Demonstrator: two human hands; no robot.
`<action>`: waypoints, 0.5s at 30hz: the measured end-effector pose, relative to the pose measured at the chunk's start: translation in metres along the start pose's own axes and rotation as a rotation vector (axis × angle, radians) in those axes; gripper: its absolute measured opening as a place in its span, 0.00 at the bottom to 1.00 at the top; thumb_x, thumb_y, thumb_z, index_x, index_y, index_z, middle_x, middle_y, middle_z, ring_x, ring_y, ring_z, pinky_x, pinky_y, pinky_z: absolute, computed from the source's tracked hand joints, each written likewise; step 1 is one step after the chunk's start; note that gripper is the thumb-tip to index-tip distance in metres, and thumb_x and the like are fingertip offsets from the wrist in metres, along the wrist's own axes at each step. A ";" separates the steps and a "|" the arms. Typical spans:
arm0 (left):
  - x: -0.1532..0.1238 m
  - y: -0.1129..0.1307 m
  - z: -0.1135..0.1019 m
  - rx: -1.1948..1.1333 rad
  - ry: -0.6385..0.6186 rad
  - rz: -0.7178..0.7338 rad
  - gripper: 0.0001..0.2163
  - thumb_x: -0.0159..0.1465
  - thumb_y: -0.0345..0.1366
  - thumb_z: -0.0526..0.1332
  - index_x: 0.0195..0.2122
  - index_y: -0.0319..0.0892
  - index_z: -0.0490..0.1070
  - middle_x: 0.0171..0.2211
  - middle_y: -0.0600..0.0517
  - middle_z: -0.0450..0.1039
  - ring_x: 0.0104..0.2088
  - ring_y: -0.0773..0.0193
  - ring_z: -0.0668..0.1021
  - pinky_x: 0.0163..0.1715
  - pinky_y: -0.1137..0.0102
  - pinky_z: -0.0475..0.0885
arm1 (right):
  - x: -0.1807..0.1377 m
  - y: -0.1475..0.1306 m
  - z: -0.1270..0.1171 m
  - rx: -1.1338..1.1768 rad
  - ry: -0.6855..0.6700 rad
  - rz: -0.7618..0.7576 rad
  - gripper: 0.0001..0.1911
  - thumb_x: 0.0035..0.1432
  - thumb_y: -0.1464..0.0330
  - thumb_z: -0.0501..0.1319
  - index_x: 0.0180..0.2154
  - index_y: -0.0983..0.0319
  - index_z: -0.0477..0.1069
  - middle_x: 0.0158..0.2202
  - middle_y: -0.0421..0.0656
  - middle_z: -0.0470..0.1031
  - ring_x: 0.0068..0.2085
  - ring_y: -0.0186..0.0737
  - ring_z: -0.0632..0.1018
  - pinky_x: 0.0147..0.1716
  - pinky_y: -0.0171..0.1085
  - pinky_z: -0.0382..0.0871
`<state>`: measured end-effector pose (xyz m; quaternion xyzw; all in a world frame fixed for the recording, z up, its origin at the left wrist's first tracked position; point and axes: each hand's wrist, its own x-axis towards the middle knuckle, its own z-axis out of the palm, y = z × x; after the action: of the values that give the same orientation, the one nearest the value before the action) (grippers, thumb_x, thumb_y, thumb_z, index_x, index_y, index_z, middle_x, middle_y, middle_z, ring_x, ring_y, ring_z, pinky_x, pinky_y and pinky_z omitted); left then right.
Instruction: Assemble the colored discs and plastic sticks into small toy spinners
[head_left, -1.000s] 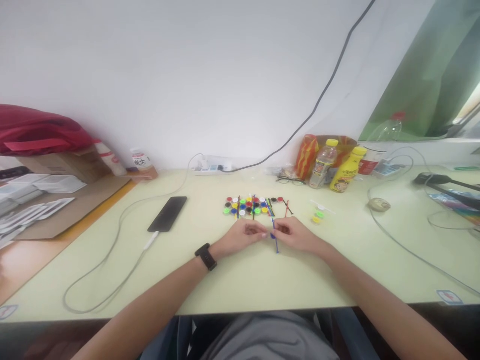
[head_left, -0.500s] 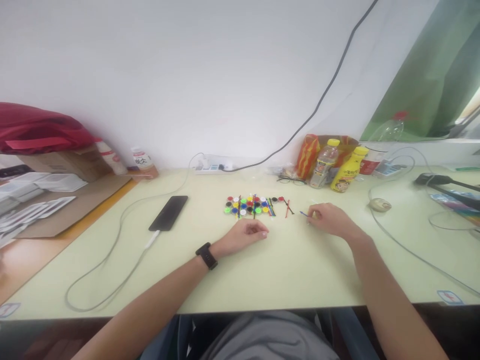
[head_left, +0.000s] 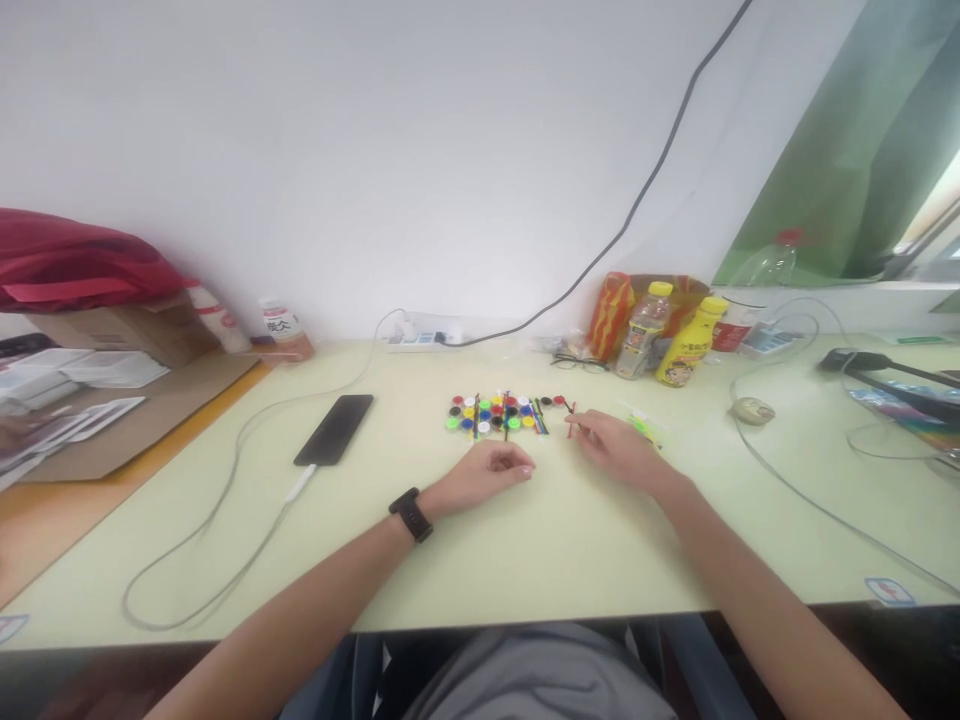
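Note:
A cluster of small coloured caps (head_left: pixel 491 412) lies in rows on the pale desk (head_left: pixel 525 540), with thin coloured sticks (head_left: pixel 538 414) laid across and beside it. My left hand (head_left: pixel 491 470), a black watch on its wrist, rests curled on the desk just in front of the caps, and nothing shows in it. My right hand (head_left: pixel 615 447) lies to the right, its fingers stretched left, with the tips at a red stick (head_left: pixel 571 420). A few green and yellow caps (head_left: pixel 643 428) peek out behind that hand.
A black phone (head_left: pixel 334 429) on a white cable lies left of the caps. At the back are a power strip (head_left: pixel 420 335), glasses (head_left: pixel 577 362), yellow bottles (head_left: pixel 686 340) and a snack bag. Boxes and papers fill the left edge, and cables run across the right.
My right hand carried a blue stick from the middle out to the right, then came back left without it to the red stick. My left hand has barely moved.

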<state>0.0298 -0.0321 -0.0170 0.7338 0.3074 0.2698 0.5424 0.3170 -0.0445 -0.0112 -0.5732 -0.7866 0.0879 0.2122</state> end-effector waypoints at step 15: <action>0.000 -0.001 -0.001 0.033 -0.019 -0.004 0.13 0.66 0.46 0.67 0.42 0.42 0.80 0.40 0.46 0.80 0.40 0.59 0.79 0.43 0.66 0.72 | 0.007 -0.006 0.015 -0.126 -0.023 0.006 0.14 0.66 0.73 0.52 0.37 0.60 0.77 0.42 0.47 0.78 0.42 0.44 0.77 0.40 0.39 0.63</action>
<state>0.0291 -0.0314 -0.0174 0.7444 0.3084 0.2567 0.5338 0.3037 -0.0384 -0.0214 -0.5868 -0.7911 0.0455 0.1666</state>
